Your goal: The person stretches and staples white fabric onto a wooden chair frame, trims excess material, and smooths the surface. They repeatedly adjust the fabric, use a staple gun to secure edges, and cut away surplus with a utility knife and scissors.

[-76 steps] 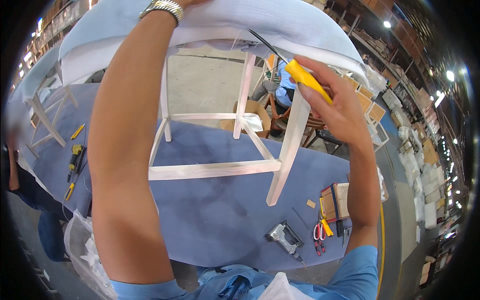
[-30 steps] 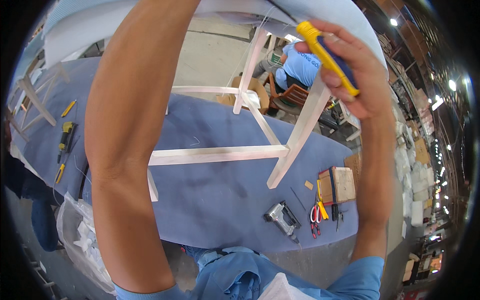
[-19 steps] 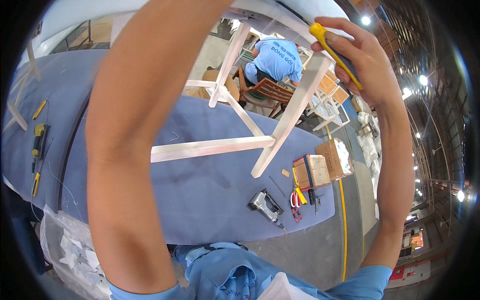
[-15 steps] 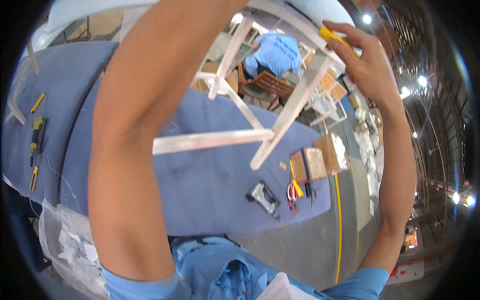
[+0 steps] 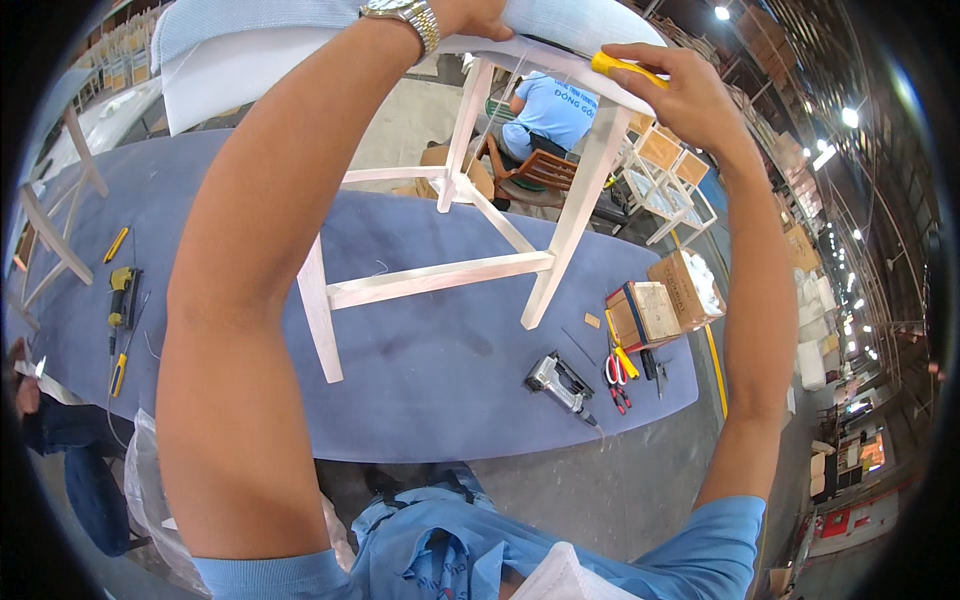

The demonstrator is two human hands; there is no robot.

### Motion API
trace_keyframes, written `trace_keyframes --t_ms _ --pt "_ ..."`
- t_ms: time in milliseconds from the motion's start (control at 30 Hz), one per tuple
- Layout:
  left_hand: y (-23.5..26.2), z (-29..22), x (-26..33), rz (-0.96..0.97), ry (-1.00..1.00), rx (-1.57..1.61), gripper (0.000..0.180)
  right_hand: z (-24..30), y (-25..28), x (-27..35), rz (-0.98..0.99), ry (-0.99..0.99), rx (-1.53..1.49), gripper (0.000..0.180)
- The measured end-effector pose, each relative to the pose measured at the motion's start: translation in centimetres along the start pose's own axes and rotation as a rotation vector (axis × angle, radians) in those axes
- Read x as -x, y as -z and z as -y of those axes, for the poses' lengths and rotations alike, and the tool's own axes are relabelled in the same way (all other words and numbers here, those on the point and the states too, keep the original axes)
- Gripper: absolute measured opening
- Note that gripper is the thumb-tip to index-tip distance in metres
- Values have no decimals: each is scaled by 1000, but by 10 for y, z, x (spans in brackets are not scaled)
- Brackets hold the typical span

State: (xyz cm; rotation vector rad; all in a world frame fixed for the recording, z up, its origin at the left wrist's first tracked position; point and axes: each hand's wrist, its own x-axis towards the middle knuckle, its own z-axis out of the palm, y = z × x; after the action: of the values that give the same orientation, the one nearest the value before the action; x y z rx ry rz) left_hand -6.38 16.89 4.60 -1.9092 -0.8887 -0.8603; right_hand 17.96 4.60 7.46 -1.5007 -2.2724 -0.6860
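Item, white wooden chair on blue-covered table: right hand is clenching a yellow-handled tool, now drawing back from the seat edge; left hand is gripping the pale seat fabric, wristwatch back in view; fabric work continuing.

One white chair frame on blue table — one staple gun, one pair of red scissors, two boxes, one yellow-handled tool.
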Motion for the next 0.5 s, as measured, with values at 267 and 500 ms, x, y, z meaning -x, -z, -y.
trace_keyframes --t_ms 267,500 --pt "9 -24 10 7 56 -2 95 28 -20 10 -18 -95 353 36" --pt "-20 -22 3 63 49 126 98 26 0 22 188 -318 -6 34"
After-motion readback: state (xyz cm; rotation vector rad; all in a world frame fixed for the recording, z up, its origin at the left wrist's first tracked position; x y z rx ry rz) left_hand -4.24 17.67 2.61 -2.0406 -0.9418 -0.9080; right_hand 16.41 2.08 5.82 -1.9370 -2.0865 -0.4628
